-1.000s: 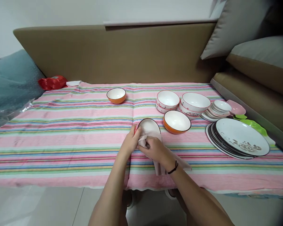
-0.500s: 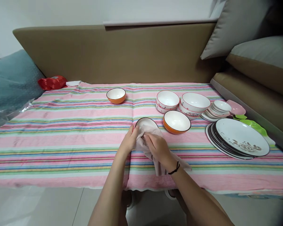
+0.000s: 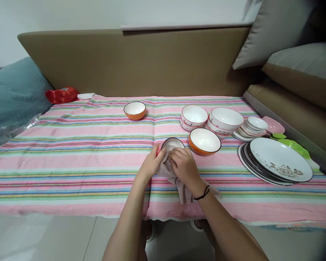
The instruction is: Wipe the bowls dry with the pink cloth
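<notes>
A small bowl [image 3: 174, 142], white inside with a dark rim and a red outer side, is tilted in my left hand [image 3: 151, 162], which grips its left edge. My right hand [image 3: 185, 167] has its fingers bunched on a pale pinkish cloth [image 3: 176, 180], pressed at the bowl's near inner side. The cloth hangs down over the striped cover below my right wrist. Just right of the held bowl stands an orange bowl [image 3: 205, 140] with a white inside. Part of the held bowl is hidden by the cloth and my fingers.
Another orange bowl [image 3: 135, 110] stands farther back on the striped cover [image 3: 70, 156]. To the right are stacked white bowls [image 3: 195, 115], larger stacked bowls [image 3: 226, 117], small dishes [image 3: 256, 124], a pile of plates [image 3: 281, 161] and a green leaf-shaped dish [image 3: 295, 148]. A red package [image 3: 62, 95] lies back left.
The held bowl has turned and tilted, so more of its red outer side shows at the left. My right hand's fingers have shifted up over the cloth toward the rim.
</notes>
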{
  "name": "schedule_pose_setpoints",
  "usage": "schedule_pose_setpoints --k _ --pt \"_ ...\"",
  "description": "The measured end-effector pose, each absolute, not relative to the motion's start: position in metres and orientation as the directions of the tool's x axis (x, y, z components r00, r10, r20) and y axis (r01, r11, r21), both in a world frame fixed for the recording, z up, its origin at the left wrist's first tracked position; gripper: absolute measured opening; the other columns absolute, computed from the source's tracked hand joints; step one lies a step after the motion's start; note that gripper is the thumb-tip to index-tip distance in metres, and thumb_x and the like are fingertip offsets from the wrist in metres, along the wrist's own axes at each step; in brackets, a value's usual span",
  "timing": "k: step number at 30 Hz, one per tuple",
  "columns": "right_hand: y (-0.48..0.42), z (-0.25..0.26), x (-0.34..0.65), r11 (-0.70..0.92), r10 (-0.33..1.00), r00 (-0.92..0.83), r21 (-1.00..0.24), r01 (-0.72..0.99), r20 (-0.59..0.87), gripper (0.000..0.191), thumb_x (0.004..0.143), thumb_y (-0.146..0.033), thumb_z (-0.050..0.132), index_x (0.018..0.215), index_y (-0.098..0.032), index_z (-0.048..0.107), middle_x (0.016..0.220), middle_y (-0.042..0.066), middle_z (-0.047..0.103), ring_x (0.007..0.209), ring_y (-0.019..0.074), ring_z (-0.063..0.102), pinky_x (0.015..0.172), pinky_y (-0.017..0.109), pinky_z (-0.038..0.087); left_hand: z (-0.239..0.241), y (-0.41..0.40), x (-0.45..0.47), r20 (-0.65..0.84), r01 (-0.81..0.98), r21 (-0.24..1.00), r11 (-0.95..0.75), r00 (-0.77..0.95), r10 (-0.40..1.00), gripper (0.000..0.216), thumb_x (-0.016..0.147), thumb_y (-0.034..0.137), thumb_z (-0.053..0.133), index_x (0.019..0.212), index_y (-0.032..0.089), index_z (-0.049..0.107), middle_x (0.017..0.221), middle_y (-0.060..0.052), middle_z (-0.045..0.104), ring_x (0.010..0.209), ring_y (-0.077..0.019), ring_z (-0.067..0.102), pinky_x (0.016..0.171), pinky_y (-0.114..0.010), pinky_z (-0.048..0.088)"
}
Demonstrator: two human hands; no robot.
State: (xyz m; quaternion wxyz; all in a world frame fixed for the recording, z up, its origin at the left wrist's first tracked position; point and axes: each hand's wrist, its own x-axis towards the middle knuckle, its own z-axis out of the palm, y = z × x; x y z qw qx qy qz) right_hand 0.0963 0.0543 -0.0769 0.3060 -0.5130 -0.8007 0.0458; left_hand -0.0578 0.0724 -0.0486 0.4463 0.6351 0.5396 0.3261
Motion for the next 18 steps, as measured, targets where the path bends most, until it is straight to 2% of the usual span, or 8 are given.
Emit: schedule_pose_setpoints --k 2,4,6,9,12,15,18 --pt "0.0539 -0.0761 0.0947 0.452 0.875 -0.310 -0.399 0.798 0.371 0.022 0.091 -0.018 0.048 0.084 -0.015 0.069 0.090 0.009 0.069 0.093 0.0236 0.058 0.088 0.039 0.043 -0.0474 0.0724 -0.0572 -0.055 0.381 0.924 -0.041 0.237 0.970 0.044 0.092 0.050 0.040 0.122 0.020 0.054 0.117 -0.007 0.064 0.111 -0.0244 0.057 0.100 -0.036 0.039" --pt "0.0540 -0.0777 0.0932 0.452 0.885 -0.335 -0.424 0.785 0.324 0.017 0.088 -0.019 0.052 0.086 -0.015 0.069 0.089 0.009 0.067 0.092 0.0237 0.057 0.088 0.039 0.043 -0.0464 0.0723 -0.0565 -0.047 0.372 0.927 -0.055 0.259 0.965 0.043 0.092 0.047 0.041 0.124 0.020 0.053 0.118 -0.006 0.063 0.112 -0.0237 0.056 0.101 -0.036 0.039" --pt "0.0543 -0.0802 0.0919 0.478 0.873 -0.353 -0.445 0.757 0.338 0.021 0.088 -0.019 0.052 0.100 -0.015 0.068 0.099 0.009 0.067 0.097 0.0240 0.056 0.092 0.039 0.041 -0.0461 0.0722 -0.0560 -0.038 0.361 0.930 -0.064 0.268 0.963 0.043 0.092 0.046 0.041 0.124 0.020 0.052 0.120 -0.006 0.063 0.113 -0.0233 0.056 0.101 -0.035 0.039" --pt "0.0543 -0.0833 0.0907 0.529 0.841 -0.378 -0.440 0.726 0.388 0.036 0.090 -0.019 0.046 0.124 -0.015 0.059 0.120 0.012 0.061 0.112 0.0255 0.052 0.101 0.042 0.037 -0.0471 0.0726 -0.0558 -0.021 0.338 0.938 -0.079 0.281 0.959 0.043 0.092 0.046 0.041 0.125 0.020 0.052 0.123 -0.007 0.061 0.115 -0.0227 0.055 0.103 -0.034 0.038" --pt "0.0535 -0.0847 0.0905 0.542 0.830 -0.395 -0.402 0.738 0.393 0.043 0.091 -0.022 0.045 0.132 -0.013 0.052 0.137 0.014 0.051 0.126 0.0282 0.043 0.107 0.045 0.032 -0.0487 0.0731 -0.0563 -0.017 0.331 0.940 -0.084 0.290 0.957 0.045 0.092 0.047 0.041 0.127 0.020 0.051 0.125 -0.007 0.060 0.117 -0.0225 0.054 0.105 -0.034 0.036" --pt "0.0526 -0.0838 0.0906 0.512 0.834 -0.342 -0.378 0.771 0.432 0.040 0.091 -0.023 0.048 0.129 -0.013 0.055 0.135 0.012 0.053 0.124 0.0278 0.045 0.106 0.043 0.033 -0.0485 0.0727 -0.0566 -0.026 0.338 0.938 -0.073 0.281 0.959 0.044 0.092 0.048 0.041 0.124 0.019 0.053 0.123 -0.007 0.061 0.115 -0.0227 0.054 0.105 -0.034 0.036" --pt "0.0523 -0.0819 0.0909 0.439 0.853 -0.256 -0.361 0.823 0.455 0.026 0.091 -0.021 0.048 0.109 -0.014 0.065 0.115 0.011 0.064 0.107 0.0264 0.053 0.094 0.041 0.039 -0.0466 0.0718 -0.0559 -0.041 0.355 0.933 -0.059 0.268 0.963 0.042 0.092 0.047 0.041 0.119 0.018 0.054 0.117 -0.007 0.063 0.109 -0.0231 0.057 0.100 -0.036 0.040"
